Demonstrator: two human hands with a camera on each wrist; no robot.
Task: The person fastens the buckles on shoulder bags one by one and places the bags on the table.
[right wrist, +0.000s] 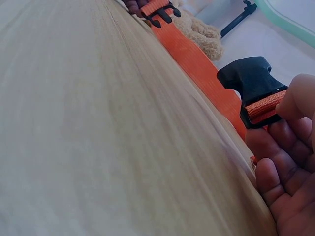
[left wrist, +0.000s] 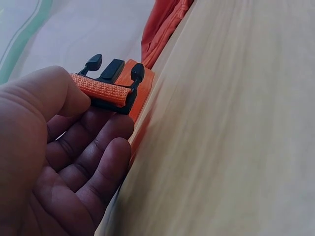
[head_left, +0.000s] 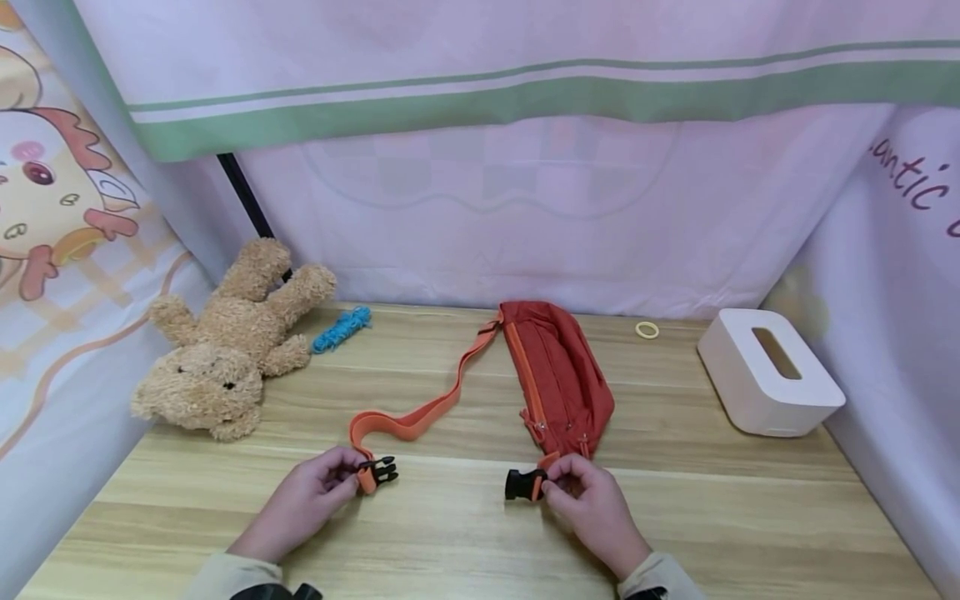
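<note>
L hand (head_left: 303, 500) pinching pronged buckle half (head_left: 386, 470), R hand (head_left: 592, 504) pinching socket half (head_left: 519, 485); hands sitting apart. Red bag (head_left: 562, 379) lying beyond on table (head_left: 450, 542), prob. light, floppy; buckle looking stiff, slick, so best gripping at webbing (left wrist: 101, 90).

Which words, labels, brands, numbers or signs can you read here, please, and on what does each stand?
"antic": dark reddish letters on the pale fabric sheet at the head view's right; neighbouring letters are incomplete.
No other text is readable, including on the red fabric waist bag.

Red waist bag (head_left: 566, 375), orange strap (head_left: 408, 428) curving left, black buckle halves (head_left: 518, 485) — apart
</note>
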